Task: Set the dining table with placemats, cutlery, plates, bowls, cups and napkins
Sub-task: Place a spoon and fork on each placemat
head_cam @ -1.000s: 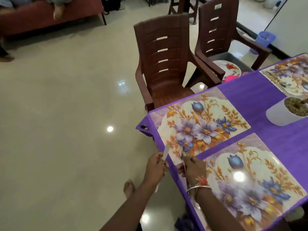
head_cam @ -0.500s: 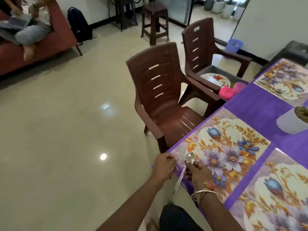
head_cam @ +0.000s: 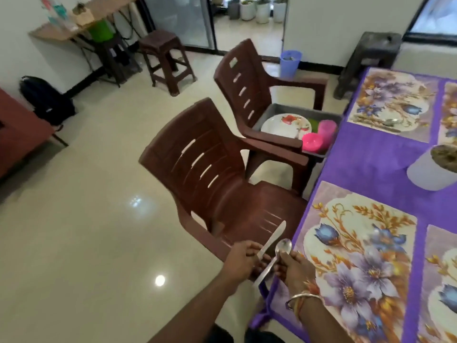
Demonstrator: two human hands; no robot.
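My left hand (head_cam: pixel 241 261) grips a white knife (head_cam: pixel 273 238) by its handle, blade pointing up and right. My right hand (head_cam: pixel 294 268) pinches a metal spoon (head_cam: pixel 277 256), bowl upward. Both hands hover just off the table's near left corner, beside a floral placemat (head_cam: pixel 356 263) on the purple tablecloth (head_cam: pixel 371 157). A far placemat (head_cam: pixel 390 105) carries a spoon (head_cam: pixel 388 123). On the far chair sits a grey tray (head_cam: pixel 279 108) with a flowered plate (head_cam: pixel 284 125), a pink bowl (head_cam: pixel 311 142) and a pink cup (head_cam: pixel 327 131).
Two brown plastic chairs (head_cam: pixel 217 174) stand along the table's left side. A white pot (head_cam: pixel 435 169) of dry filling sits mid-table. More placemats lie at the right edge. A brown stool (head_cam: pixel 165 58), blue bin (head_cam: pixel 290 61) and black backpack (head_cam: pixel 47 101) stand further off on the tiled floor.
The view has swung up and left, bringing the chairs and tray into fuller view. The knife and spoon, held low and close before, are now raised and separated, one in each hand.
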